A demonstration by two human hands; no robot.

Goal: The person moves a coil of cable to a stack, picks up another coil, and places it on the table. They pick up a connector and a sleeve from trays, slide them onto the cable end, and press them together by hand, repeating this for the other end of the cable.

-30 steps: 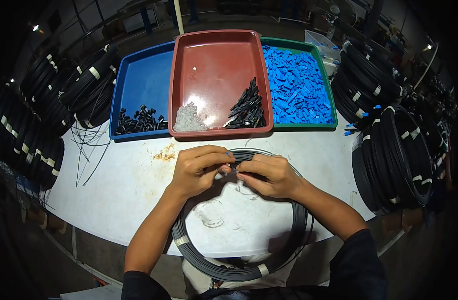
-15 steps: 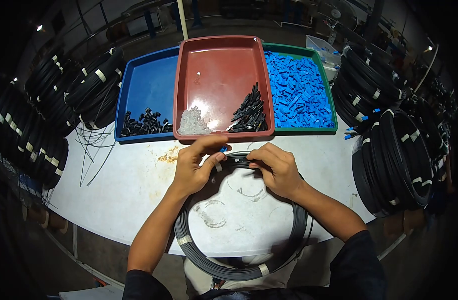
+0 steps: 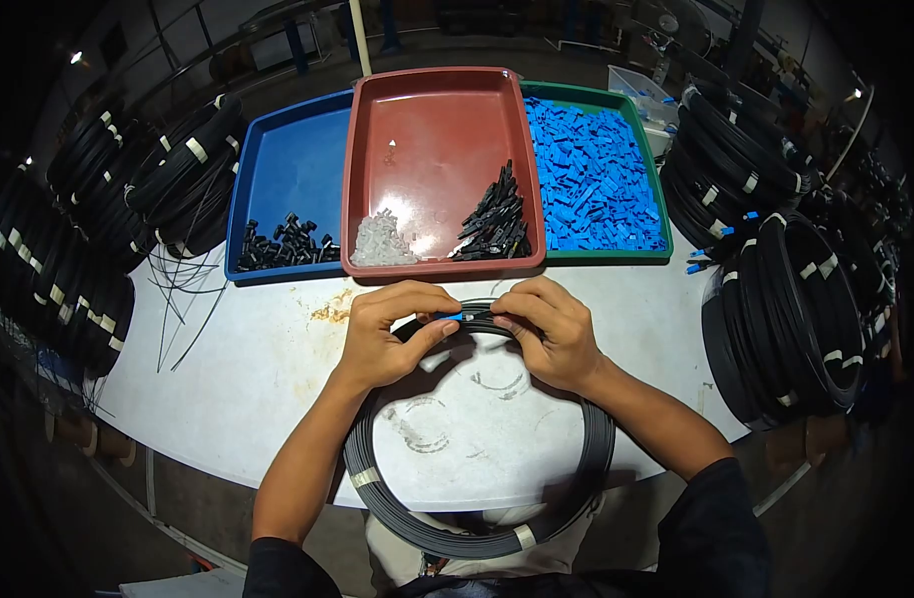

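A coil of black cable (image 3: 432,533) with pale tape bands lies at the near edge of the table, its far side under my hands. Between the thumb and fingers of my left hand (image 3: 392,329) is a small blue connector piece (image 3: 451,317), lined up with a cable end. My right hand (image 3: 549,334) pinches the black cable just to the right of it. A small pale tip shows between the two hands, against the blue piece. The fingers hide much of the join.
Behind my hands stand a blue tray (image 3: 293,184) with black parts, a red tray (image 3: 437,110) with clear and black pieces, and a green tray (image 3: 666,234) full of blue pieces. Cable coils (image 3: 791,319) are stacked at right, and more coils (image 3: 68,269) at left.
My left fingers have lowered and closed round the blue piece, bringing it right against the cable end. My right hand keeps its pinch in nearly the same place.
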